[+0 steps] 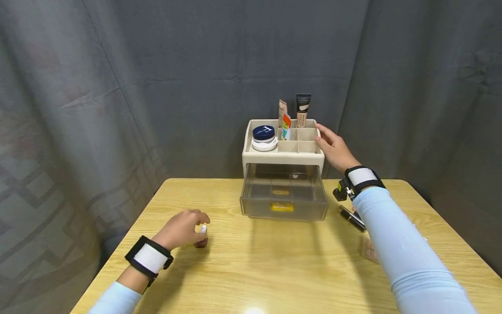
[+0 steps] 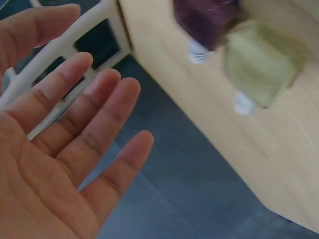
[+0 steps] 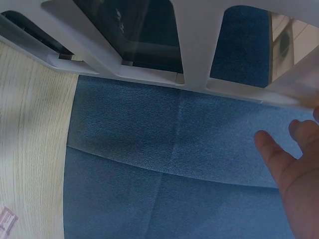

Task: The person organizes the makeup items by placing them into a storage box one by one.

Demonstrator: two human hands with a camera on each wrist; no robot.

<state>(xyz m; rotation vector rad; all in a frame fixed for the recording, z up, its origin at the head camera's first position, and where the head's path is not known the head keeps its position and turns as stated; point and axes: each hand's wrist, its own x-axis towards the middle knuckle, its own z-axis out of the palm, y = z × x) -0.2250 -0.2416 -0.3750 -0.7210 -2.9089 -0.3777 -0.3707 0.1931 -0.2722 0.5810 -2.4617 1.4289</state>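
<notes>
My left hand [image 1: 183,229], fingers loosely spread and empty, is just beside the dark-red bottle [image 1: 201,243] and yellow-green bottle [image 2: 264,62] on the worktop [image 1: 290,266]. Farther off, my right hand [image 1: 335,151], fingers relaxed, is at the right rim of the drawer organizer [image 1: 282,158].

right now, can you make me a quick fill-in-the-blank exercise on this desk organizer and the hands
1. The open drawer has a ____ handle.
2. The round jar has a dark ____ lid.
3. The dark red bottle is nearest the person's ____ hand.
4. In the head view, the right hand is at the organizer's ____ side.

Missing words: yellow; blue; left; right
</notes>
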